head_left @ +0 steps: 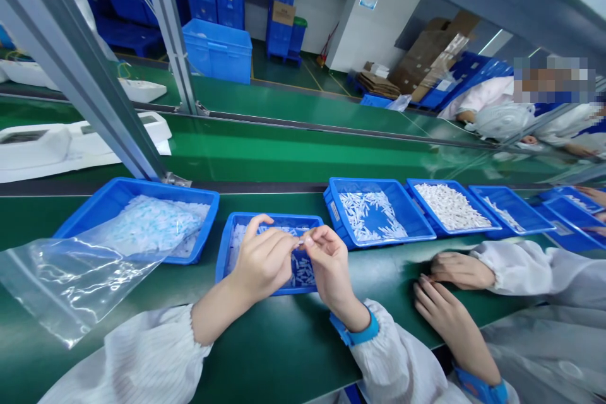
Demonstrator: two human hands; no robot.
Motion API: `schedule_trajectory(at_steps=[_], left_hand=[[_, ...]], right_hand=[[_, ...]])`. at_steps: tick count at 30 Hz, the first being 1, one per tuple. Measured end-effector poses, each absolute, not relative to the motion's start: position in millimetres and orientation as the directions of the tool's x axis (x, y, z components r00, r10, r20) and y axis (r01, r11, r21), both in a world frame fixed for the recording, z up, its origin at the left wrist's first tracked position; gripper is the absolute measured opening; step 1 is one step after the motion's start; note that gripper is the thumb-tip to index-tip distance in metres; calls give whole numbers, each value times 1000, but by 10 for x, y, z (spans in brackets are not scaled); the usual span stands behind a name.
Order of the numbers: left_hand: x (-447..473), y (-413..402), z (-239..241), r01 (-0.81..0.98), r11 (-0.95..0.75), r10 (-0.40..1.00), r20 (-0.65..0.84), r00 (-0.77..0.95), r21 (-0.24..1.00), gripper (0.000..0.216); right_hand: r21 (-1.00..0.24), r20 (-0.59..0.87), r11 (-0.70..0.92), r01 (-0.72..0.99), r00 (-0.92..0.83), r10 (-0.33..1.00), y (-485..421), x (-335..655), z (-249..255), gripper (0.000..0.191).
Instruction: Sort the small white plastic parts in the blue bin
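My left hand (264,260) and my right hand (329,262) meet fingertip to fingertip above a blue tray (269,217). Both are closed in a pinch on a tiny white piece (300,242), mostly hidden by the fingers. Many small pale pieces lie in the tray below. To the right, a second blue tray (416,230) holds slim white pieces (348,211) around a bare patch. On the left, a clear plastic bag (89,278) with small bluish-white pieces rests over a larger blue tray (97,202) and hangs onto the green table (284,353).
A co-worker's hands (447,303) work close by on the right. More blue trays (497,224) line up beyond, one full of white pieces. A metal post (113,88) rises at the left, near white plastic housings (61,145). A ledge runs behind the trays.
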State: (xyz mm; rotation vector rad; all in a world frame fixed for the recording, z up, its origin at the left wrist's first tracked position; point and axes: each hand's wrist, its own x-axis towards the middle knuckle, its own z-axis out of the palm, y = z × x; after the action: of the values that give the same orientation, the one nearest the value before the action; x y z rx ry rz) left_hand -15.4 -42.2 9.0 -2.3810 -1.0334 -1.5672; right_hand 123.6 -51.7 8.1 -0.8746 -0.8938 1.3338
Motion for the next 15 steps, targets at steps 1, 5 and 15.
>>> schedule_trajectory(at_steps=[1,5,15], left_hand=[[-156,-426,90,595,-759,472,853,224,264,19],[-163,-431,102,622,-742,453,871,188,251,18],[-164,-447,143,650,-723,449,874,187,232,17]], right_hand=[[-906,3,17,-424,34,999,-514,1237,96,18],[-922,-24,-38,-384,-41,999,-512,1241,117,26],[-986,71,51,-161,-118,990,-591,1235,3,36]])
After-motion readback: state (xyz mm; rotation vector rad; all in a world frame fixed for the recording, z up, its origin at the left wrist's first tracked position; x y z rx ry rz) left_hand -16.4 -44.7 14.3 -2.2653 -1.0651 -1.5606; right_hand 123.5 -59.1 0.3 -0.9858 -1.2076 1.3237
